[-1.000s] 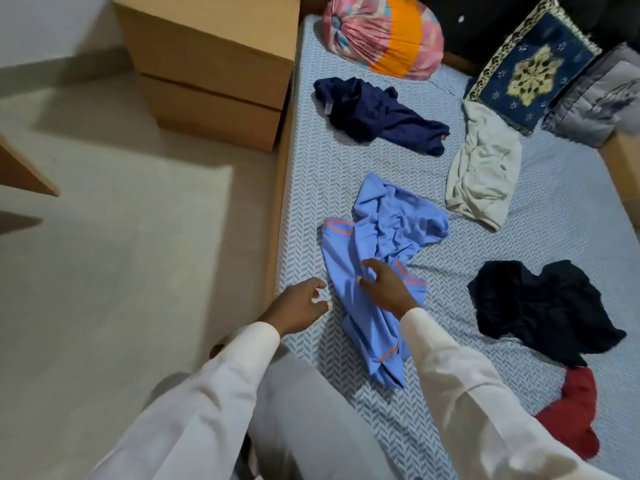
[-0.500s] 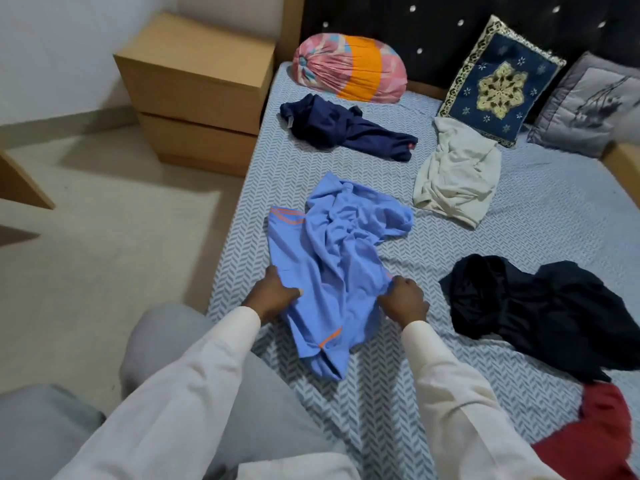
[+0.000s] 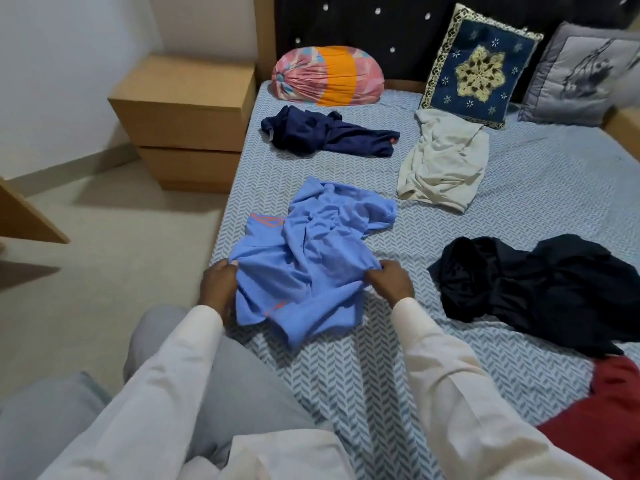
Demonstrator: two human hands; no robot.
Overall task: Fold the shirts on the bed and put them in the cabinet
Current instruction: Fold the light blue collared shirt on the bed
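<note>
Your left hand (image 3: 218, 285) gripped the left edge of the light blue shirt (image 3: 311, 265), and your right hand (image 3: 389, 282) pinched its right edge, so both hands had the fingers curled into the cloth. This shirt lay crumpled on the bed (image 3: 346, 375), near the bed's left side, between your two hands. It carried thin orange stripes (image 3: 266, 221) at one sleeve and a small orange mark low on the front, which was too blurred to read as letters.

Further up the bed lay a navy shirt (image 3: 325, 135) with a small pale tag (image 3: 271, 134) at its left end; the tag was too small to read. To the right of it lay a cream shirt (image 3: 443, 161), touching a blue embroidered cushion (image 3: 479, 65). A black shirt (image 3: 536, 289) was spread at your right, and a red garment (image 3: 606, 427) lay just beside it at the corner of the view.

Beside the bed stood a wooden drawer unit (image 3: 183, 109) with two drawers, both closed, so what they held was hidden.
</note>
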